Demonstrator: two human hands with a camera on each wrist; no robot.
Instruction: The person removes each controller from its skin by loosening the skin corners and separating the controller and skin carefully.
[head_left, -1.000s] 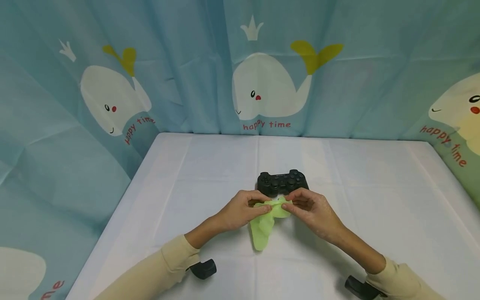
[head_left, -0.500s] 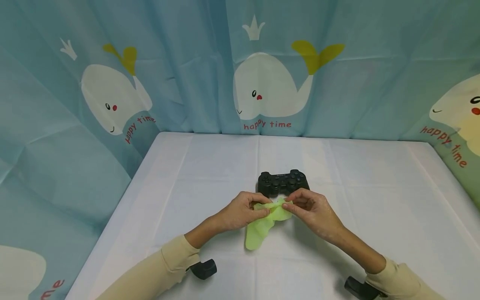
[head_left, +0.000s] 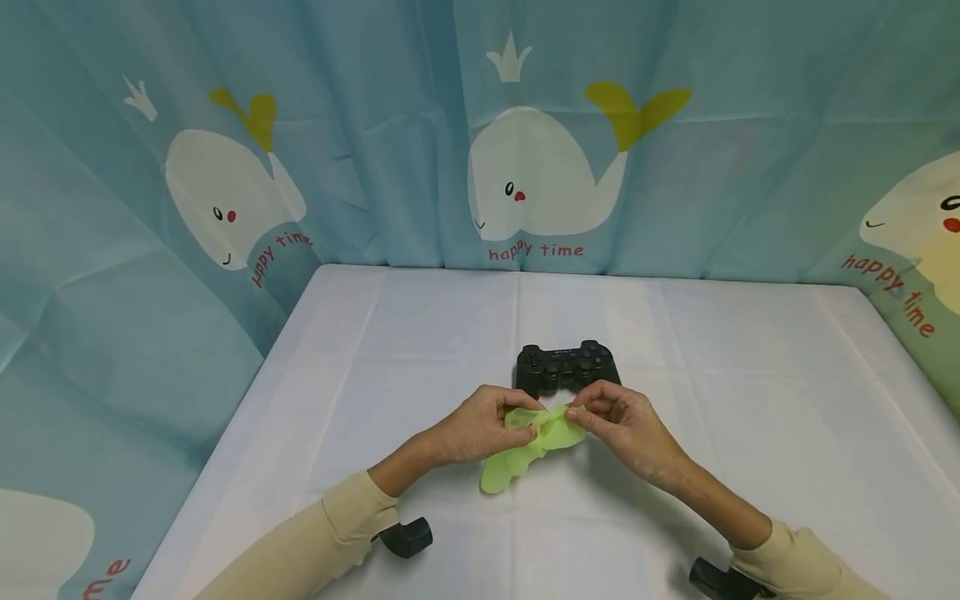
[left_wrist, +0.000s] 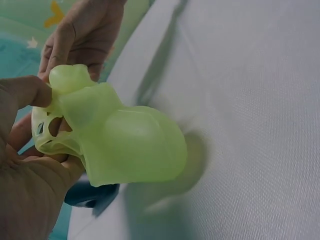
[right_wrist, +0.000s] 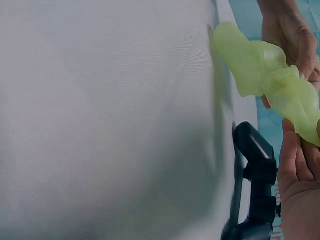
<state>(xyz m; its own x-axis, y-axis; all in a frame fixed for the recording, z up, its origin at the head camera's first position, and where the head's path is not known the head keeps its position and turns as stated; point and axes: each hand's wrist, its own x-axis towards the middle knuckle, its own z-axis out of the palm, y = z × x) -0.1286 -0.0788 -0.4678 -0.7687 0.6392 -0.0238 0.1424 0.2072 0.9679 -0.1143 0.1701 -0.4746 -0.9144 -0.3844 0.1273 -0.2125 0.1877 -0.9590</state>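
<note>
A limp, light-green silicone game controller cover (head_left: 506,467) is stretched between both hands above the table. My left hand (head_left: 472,427) pinches one side of it between thumb and fingers; my right hand (head_left: 628,427) pinches the other end. Button openings show in the cover (left_wrist: 137,145) in the left wrist view, near the left fingers, while a rounded grip pocket hangs free. Just beyond the hands lies a black game controller (head_left: 564,365), its lower edge partly hidden by the fingers. The controller (right_wrist: 262,172) also appears in the right wrist view, apart from the cover (right_wrist: 250,62).
A white cloth covers the table (head_left: 420,333). Behind it and at the left hangs a blue curtain (head_left: 390,142) with whale prints. Black wrist devices show at the left cuff (head_left: 407,538) and the right cuff (head_left: 723,579).
The cover's hanging end has swung left and up, from pointing down toward the lower left. Both hands stay in nearly the same place and keep their pinch. The controller has not moved.
</note>
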